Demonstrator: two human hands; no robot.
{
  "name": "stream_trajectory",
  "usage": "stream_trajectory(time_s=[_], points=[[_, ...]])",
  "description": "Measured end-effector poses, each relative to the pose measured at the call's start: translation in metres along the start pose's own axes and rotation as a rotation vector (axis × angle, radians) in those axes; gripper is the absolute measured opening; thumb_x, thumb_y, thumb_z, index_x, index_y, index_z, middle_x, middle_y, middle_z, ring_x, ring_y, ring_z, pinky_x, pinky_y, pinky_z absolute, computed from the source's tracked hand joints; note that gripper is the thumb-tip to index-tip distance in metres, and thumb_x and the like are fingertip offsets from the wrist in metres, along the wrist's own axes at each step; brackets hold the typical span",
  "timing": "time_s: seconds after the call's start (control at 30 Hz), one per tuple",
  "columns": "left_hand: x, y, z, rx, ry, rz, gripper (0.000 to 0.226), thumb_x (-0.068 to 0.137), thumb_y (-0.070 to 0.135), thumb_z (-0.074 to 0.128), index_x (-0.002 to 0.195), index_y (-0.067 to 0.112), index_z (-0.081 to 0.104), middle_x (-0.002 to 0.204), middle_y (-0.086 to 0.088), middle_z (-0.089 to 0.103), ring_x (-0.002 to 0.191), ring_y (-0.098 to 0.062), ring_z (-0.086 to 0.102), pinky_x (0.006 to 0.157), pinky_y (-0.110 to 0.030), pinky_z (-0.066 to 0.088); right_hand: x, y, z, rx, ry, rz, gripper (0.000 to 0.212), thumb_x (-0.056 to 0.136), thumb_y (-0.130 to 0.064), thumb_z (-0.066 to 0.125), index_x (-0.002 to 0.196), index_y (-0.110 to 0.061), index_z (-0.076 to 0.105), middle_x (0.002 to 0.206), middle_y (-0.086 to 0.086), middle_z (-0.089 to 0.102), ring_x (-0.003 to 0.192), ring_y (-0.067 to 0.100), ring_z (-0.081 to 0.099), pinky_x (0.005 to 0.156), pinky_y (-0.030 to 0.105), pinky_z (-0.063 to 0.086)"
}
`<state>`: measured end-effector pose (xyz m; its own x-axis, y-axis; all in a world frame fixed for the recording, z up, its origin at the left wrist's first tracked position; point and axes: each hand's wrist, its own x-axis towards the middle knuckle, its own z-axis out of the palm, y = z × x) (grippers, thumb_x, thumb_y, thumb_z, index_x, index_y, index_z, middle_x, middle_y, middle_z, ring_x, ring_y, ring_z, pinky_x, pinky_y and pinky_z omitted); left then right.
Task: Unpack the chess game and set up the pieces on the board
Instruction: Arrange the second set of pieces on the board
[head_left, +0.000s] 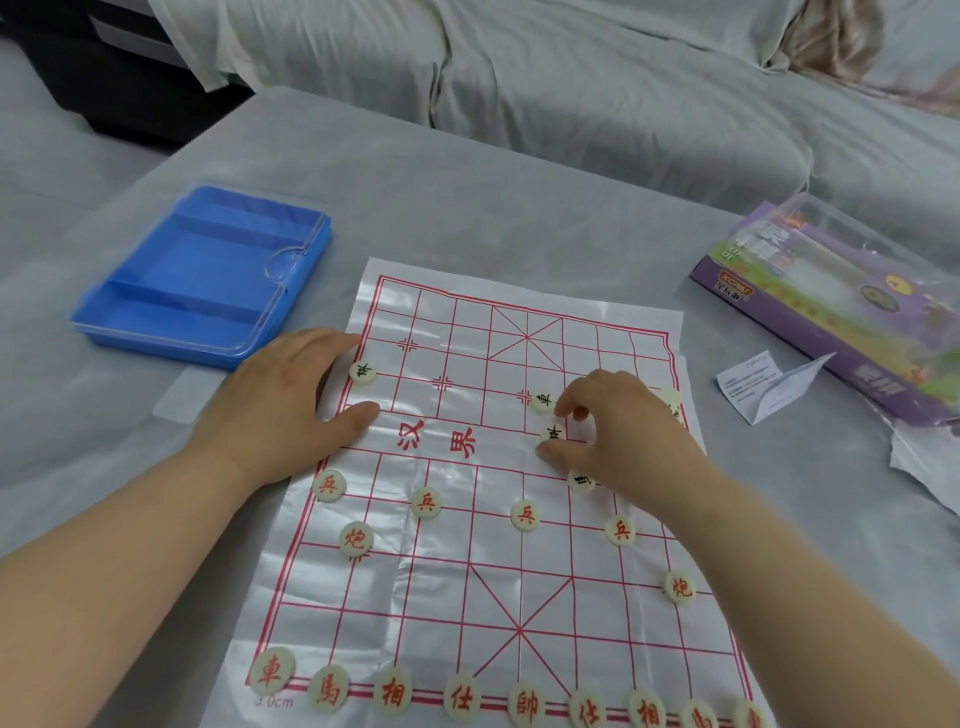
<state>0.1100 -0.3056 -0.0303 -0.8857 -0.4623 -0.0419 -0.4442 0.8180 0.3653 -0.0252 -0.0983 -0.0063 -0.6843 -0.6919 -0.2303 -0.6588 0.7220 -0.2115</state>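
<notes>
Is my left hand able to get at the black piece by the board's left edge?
Probably yes. The left hand lies flat on the board's edge, fingers beside that black piece, nothing between. The right hand pinches a mid-board piece.

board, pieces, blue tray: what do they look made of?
Board: probably thin plastic film; glossy, creased, with glare patches.
Pieces: cream discs, likely plastic or resin; smooth, dull sheen, coloured characters.
Tray: moulded blue plastic, it seems; smooth ridged compartments, clear plastic edge.

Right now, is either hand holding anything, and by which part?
The right hand pinches a black-lettered piece by its rim; the left hand rests on the board, holding nothing.
</notes>
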Motion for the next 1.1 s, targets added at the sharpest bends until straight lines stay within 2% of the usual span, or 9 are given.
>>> stream_trajectory(time_s=[0.17, 0.3, 0.47, 0.6, 0.8, 0.9, 1.0, 1.1], points=[[0.000, 0.000, 0.000, -0.007, 0.000, -0.012, 0.073, 0.079, 0.047, 0.058, 0.141, 0.026, 0.025, 0.146, 0.003, 0.031, 0.132, -0.018, 0.030, 0.107, -0.033, 0.028, 0.000, 0.000, 0.002, 0.046, 0.010, -0.036, 0.030, 0.086, -0.035, 0.057, 0.114, -0.023, 0.058, 0.111, -0.005, 0.056, 0.092, 0.006, 0.035, 0.086, 0.020, 0.034], [0.000, 0.000, 0.000, -0.006, 0.004, -0.003, 0.072, 0.079, 0.048, 0.058, 0.140, 0.026, 0.027, 0.145, 0.003, 0.033, 0.131, -0.018, 0.032, 0.106, -0.033, 0.029, 0.011, -0.024, -0.004, 0.139, 0.147, -0.124, 0.031, 0.086, -0.035, 0.057, 0.113, -0.021, 0.059, 0.106, -0.005, 0.058, 0.092, 0.006, 0.037, 0.079, 0.018, 0.031], [0.000, 0.001, 0.000, -0.007, 0.010, 0.010, 0.071, 0.079, 0.047, 0.058, 0.140, 0.026, 0.027, 0.144, 0.005, 0.034, 0.130, -0.016, 0.033, 0.106, -0.030, 0.029, 0.046, -0.063, 0.009, 0.051, 0.141, -0.195, 0.033, 0.088, -0.037, 0.055, 0.114, -0.018, 0.059, 0.112, -0.001, 0.059, 0.106, 0.016, 0.044, 0.083, 0.022, 0.032], [0.001, -0.002, 0.000, 0.000, 0.012, 0.025, 0.070, 0.080, 0.049, 0.056, 0.140, 0.027, 0.027, 0.144, 0.007, 0.032, 0.130, -0.013, 0.032, 0.106, -0.028, 0.029, 0.053, -0.065, 0.020, 0.118, 0.119, -0.168, 0.033, 0.086, -0.035, 0.057, 0.113, -0.016, 0.058, 0.112, 0.002, 0.057, 0.105, 0.017, 0.045, 0.081, 0.020, 0.030], [0.001, -0.002, 0.000, -0.004, 0.009, 0.022, 0.071, 0.080, 0.049, 0.057, 0.140, 0.027, 0.027, 0.145, 0.005, 0.032, 0.131, -0.015, 0.032, 0.106, -0.031, 0.030, 0.038, -0.048, 0.004, 0.248, 0.135, -0.132, 0.040, 0.084, -0.032, 0.061, 0.121, -0.020, 0.054, 0.115, -0.002, 0.055, 0.106, 0.013, 0.044, 0.087, 0.020, 0.033], [0.001, -0.001, -0.001, -0.009, 0.011, 0.018, 0.070, 0.079, 0.047, 0.058, 0.139, 0.025, 0.029, 0.144, 0.003, 0.034, 0.131, -0.017, 0.033, 0.106, -0.033, 0.030, 0.022, -0.013, -0.011, 0.230, 0.148, -0.027, 0.032, 0.086, -0.025, 0.059, 0.117, -0.020, 0.057, 0.113, -0.002, 0.055, 0.095, 0.008, 0.040, 0.082, 0.018, 0.032], [0.001, 0.002, -0.002, -0.007, 0.009, 0.010, 0.070, 0.078, 0.046, 0.059, 0.138, 0.023, 0.031, 0.143, 0.001, 0.036, 0.130, -0.020, 0.035, 0.105, -0.035, 0.031, 0.009, 0.016, -0.017, 0.200, 0.103, 0.084, 0.028, 0.087, -0.023, 0.058, 0.115, -0.021, 0.059, 0.107, -0.004, 0.053, 0.095, 0.010, 0.042, 0.080, 0.020, 0.032], [0.000, 0.004, -0.002, -0.008, 0.009, -0.003, 0.069, 0.078, 0.045, 0.060, 0.138, 0.023, 0.033, 0.142, 0.000, 0.037, 0.129, -0.020, 0.036, 0.104, -0.036, 0.032, 0.001, 0.023, -0.012, 0.196, 0.068, 0.100, 0.031, 0.086, -0.023, 0.059, 0.117, -0.022, 0.058, 0.108, -0.004, 0.052, 0.097, 0.009, 0.042, 0.082, 0.020, 0.034]])
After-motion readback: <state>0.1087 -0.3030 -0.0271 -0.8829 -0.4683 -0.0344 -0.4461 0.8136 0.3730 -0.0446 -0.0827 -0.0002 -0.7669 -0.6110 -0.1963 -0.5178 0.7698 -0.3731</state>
